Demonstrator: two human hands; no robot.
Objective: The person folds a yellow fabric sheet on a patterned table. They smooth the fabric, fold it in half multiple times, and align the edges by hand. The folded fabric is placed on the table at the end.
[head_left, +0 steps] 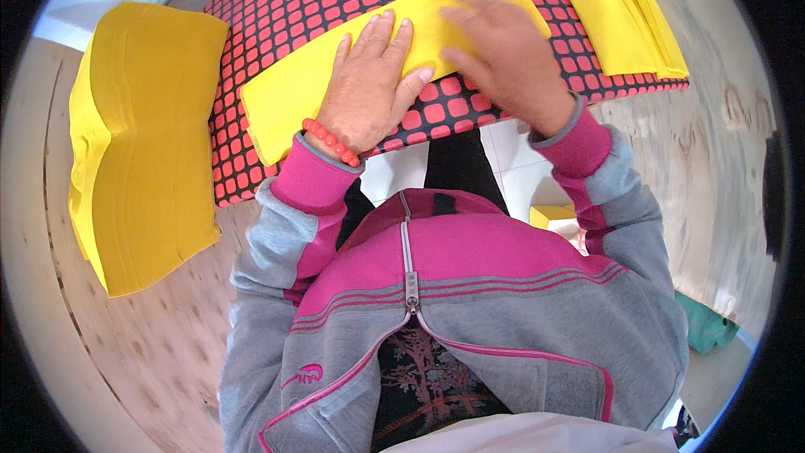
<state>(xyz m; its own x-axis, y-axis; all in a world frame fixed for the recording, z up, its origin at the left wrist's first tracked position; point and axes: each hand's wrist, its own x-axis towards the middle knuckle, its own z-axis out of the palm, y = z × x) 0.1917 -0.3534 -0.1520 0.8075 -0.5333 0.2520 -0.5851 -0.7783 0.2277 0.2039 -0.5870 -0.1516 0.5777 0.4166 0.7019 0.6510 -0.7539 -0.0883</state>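
Note:
A folded length of yellow cloth (285,101) lies slantwise across a red-and-black checked padded surface (277,17). My left hand (366,80), with a red bead bracelet at the wrist, rests flat on the middle of the cloth, its fingers stretched out and slightly spread. Over the right part of the same cloth is my right hand (507,50), its fingers apart and smeared by motion. Whether it touches the cloth I cannot tell. Neither hand grips anything.
To the left, a thick stack of yellow cloth (159,143) sits on a wooden board (159,310). More folded yellow cloth (616,8) lies at the far right of the padded surface. Pale wooden boarding (704,168) stands on the right, with a green item (708,323) low beside it.

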